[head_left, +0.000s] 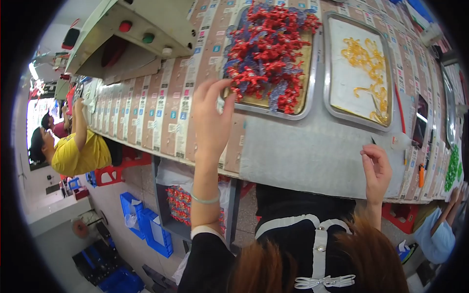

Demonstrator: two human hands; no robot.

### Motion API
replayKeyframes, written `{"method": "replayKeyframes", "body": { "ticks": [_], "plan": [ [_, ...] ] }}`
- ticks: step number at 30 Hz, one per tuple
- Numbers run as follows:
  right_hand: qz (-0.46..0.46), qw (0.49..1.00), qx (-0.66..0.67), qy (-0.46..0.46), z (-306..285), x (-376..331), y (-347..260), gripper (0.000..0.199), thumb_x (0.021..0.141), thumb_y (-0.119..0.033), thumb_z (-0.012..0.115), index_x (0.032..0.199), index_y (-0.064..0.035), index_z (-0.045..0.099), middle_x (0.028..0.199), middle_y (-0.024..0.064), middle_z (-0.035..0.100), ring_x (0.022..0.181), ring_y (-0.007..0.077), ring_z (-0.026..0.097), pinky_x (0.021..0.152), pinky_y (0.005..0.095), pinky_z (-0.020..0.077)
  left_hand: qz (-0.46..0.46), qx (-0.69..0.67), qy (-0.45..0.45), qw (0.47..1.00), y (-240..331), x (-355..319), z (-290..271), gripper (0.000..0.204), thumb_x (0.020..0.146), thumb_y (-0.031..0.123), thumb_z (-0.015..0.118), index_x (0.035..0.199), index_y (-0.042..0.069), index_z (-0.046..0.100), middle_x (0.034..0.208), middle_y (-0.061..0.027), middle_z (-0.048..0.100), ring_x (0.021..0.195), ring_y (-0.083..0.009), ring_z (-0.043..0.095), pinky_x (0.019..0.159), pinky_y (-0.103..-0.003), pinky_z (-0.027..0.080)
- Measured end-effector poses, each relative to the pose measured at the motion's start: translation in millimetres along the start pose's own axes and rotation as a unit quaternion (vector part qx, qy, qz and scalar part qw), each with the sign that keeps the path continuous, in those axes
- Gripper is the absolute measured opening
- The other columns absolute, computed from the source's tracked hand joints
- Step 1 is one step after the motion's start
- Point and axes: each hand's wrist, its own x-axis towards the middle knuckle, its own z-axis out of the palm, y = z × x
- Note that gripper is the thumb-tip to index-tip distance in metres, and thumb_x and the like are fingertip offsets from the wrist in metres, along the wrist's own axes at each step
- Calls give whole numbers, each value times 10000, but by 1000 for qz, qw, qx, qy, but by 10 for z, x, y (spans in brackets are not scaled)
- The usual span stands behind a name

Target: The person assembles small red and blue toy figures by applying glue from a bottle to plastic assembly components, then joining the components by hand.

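Observation:
My left hand [212,115] reaches up to the near rim of a metal tray [273,108] heaped with red and blue plastic parts [266,49]. Its fingers are spread, with the fingertips touching the red pieces at the tray's corner. A pale green bracelet sits on that wrist. My right hand [377,168] rests at the edge of the grey worktable [303,151], fingers curled together. A small dark tool tip [373,140] pokes out above them; I cannot see the rest of the tool.
A second metal tray [337,105] holds yellow parts [369,61]. A machine box with red and green buttons [146,29] stands at the back left. One person in a yellow shirt [80,154] works at the left, another in light blue [437,229] at the lower right. Blue crates [149,229] sit on the floor.

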Motion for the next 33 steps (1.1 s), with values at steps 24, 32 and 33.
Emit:
{"method": "replayKeyframes", "body": {
  "ticks": [24,32,33],
  "plan": [
    [92,972,214,-7,61,961,155,60,750,-86,543,769,-41,509,661,24,501,590,70,456,511,181,337,-368,-765,-213,483,832,-660,628,364,862,295,392,1135,54,399,1127,-130,426,854,-153,456,745,-299,366],
    [243,852,459,-61,67,238,-70,101,812,-106,470,888,-41,453,721,59,535,609,105,498,568,197,396,-406,-719,-225,517,953,-850,780,309,824,74,443,1119,-13,411,1127,-155,438,919,-183,497,802,-310,416],
    [231,836,493,-75,53,181,-69,107,812,-97,468,897,-35,451,737,70,545,614,118,509,572,210,409,-426,-695,-239,527,978,-850,781,308,823,59,441,1119,-19,410,1111,-152,453,922,-190,504,806,-311,420]
  ]
}}
